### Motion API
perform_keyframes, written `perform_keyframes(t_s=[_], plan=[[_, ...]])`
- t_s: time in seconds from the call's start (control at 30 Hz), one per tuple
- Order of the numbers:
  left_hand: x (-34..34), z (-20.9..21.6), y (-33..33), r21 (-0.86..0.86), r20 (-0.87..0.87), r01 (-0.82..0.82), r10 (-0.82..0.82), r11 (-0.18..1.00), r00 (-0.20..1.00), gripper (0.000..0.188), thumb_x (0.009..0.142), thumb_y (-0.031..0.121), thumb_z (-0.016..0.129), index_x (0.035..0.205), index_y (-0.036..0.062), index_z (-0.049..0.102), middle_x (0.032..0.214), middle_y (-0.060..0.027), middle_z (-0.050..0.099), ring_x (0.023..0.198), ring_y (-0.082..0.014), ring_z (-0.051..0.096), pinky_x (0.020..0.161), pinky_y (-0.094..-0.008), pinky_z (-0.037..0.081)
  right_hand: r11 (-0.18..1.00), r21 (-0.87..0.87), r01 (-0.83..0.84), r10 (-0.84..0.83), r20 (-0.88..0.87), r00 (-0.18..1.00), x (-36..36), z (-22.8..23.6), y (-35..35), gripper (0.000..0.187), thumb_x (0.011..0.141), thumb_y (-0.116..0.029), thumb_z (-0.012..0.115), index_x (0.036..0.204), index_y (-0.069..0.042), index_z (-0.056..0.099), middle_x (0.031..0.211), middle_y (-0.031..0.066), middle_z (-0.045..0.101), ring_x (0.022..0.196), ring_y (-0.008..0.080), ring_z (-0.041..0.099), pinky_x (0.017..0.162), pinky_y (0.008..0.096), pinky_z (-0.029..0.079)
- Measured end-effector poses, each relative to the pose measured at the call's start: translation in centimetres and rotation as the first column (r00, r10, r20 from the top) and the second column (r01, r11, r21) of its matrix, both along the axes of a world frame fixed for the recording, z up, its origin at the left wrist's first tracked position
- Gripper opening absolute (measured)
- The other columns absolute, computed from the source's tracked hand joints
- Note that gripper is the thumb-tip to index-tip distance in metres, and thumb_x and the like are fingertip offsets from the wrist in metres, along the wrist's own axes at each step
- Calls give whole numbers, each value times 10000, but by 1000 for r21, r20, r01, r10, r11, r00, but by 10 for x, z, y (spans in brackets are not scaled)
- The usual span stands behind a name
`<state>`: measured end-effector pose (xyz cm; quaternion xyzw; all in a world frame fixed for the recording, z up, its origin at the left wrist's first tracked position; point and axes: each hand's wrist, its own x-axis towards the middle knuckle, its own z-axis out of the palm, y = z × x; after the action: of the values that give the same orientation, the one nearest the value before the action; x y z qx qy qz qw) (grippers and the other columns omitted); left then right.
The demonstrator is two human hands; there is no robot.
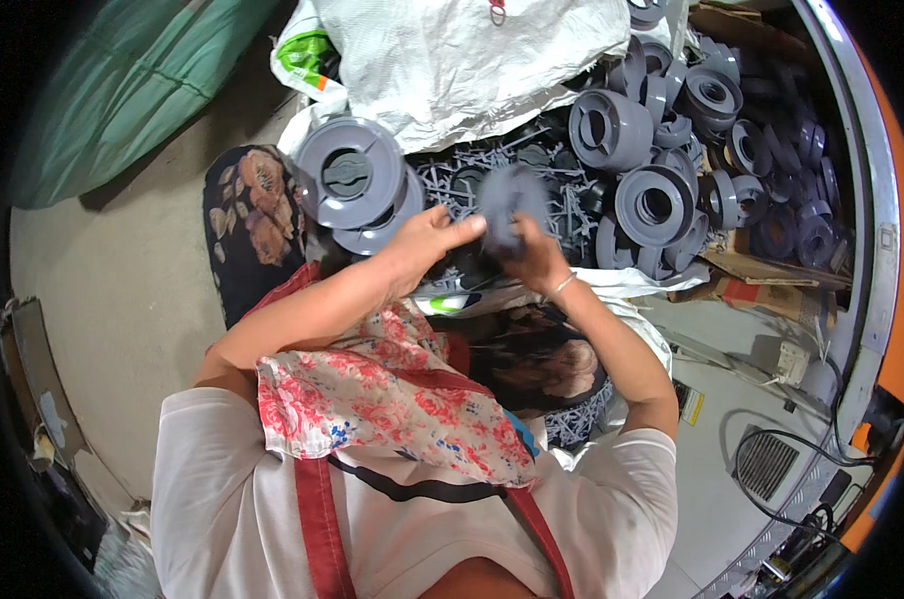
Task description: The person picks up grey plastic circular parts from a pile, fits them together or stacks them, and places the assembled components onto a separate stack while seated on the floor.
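Observation:
My right hand [537,262] grips a round grey plastic part [513,200], tilted on edge and smeared by motion. Close to its left side is my left hand [427,240], thumb stretched toward the part's edge and apart from the fingers. I cannot tell whether the thumb touches it. Left of the hands, a grey flanged ring [372,157] with a dark disc in its middle overlaps a second flanged ring [404,215] by my knee. Under the hands spreads a heap of thin grey plastic sprues [462,165] with dark round pieces among them.
Many grey plastic rings [655,205] are piled at the right, up to a metal frame edge [871,200]. A white woven sack [462,60] lies at the back. A green cloth bundle [123,90] stands far left. Black cables [771,459] loop at the lower right.

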<state>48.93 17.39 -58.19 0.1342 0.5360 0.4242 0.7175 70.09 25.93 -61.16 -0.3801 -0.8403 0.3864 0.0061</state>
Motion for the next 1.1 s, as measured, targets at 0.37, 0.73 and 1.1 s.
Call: perform_keyframes(t_s=[0.37, 0.73, 1.1], plan=[[-4, 21, 15, 300, -562, 269, -58, 915, 825, 646, 661, 227, 708, 1218, 18, 459, 1019, -158, 583, 939, -201, 560, 812, -309, 435, 718, 696, -11, -214, 235, 948, -24, -53, 158, 166, 725, -18, 544, 867, -41, 462, 880, 170, 530, 891, 355, 499, 799, 426, 422], [-25, 18, 19, 289, -376, 42, 73, 956, 924, 410, 737, 160, 715, 1064, 8, 518, 860, 8, 552, 762, -56, 496, 686, -223, 429, 814, 567, -127, -197, 474, 858, -13, -63, 207, 307, 736, -128, 608, 997, -69, 458, 787, 161, 628, 787, 348, 591, 840, 408, 407], [-2, 18, 11, 249, 203, -182, 133, 951, 970, 424, 845, 262, 616, 1122, -15, 454, 1029, -68, 549, 889, -136, 562, 795, -296, 478, 893, 324, 314, -205, -328, 922, -22, 66, 47, 137, 759, -102, 647, 849, 1, 644, 754, 144, 605, 695, 307, 587, 653, 336, 466]])
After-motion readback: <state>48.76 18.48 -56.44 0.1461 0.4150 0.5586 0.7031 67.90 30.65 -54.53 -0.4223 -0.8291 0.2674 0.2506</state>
